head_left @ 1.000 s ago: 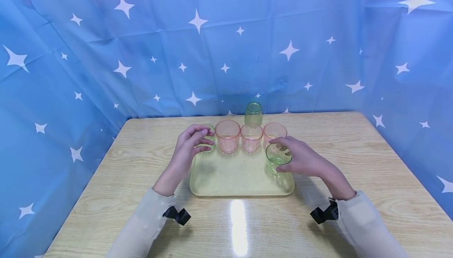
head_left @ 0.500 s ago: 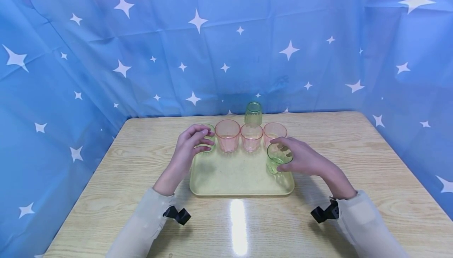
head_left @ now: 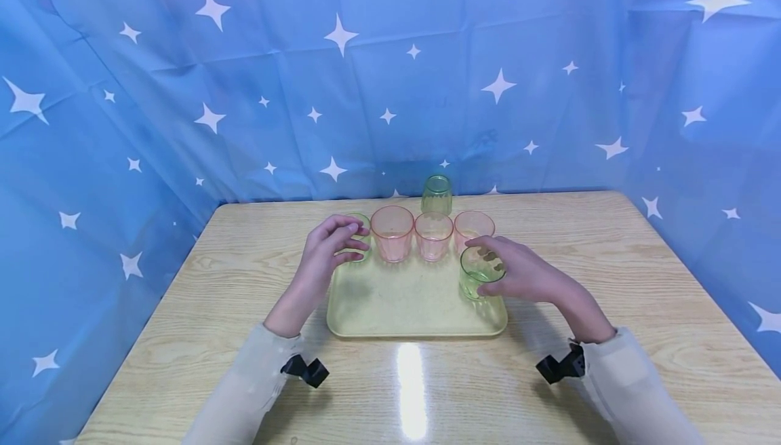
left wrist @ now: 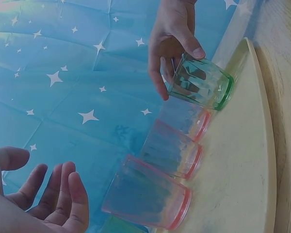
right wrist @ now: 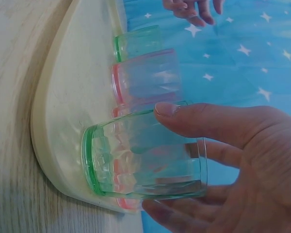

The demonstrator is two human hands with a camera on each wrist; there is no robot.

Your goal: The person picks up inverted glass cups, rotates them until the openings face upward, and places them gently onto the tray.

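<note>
My right hand (head_left: 518,272) grips a clear green glass (head_left: 472,287) near its rim, thumb on one side and fingers on the other. This glass is upright at the right side of a pale yellow tray (head_left: 415,309). My left hand (head_left: 326,241) holds nothing, its fingers loosely bent. It hovers beside a second green glass (right wrist: 138,43) at the tray's back left, partly hiding it in the head view. Between the two stands a row of pink glasses: a larger one (head_left: 393,247), a smaller one (head_left: 434,247) and a third (head_left: 474,223) partly behind the held glass.
Behind the row, a green glass (head_left: 436,202) stands upside down near the back of the wooden table (head_left: 201,336). A blue curtain (head_left: 390,79) with white stars hangs behind and at both sides.
My right hand and its green glass shifted very slightly to the right during the first half second, then stayed still. The left hand and the other glasses look unchanged.
</note>
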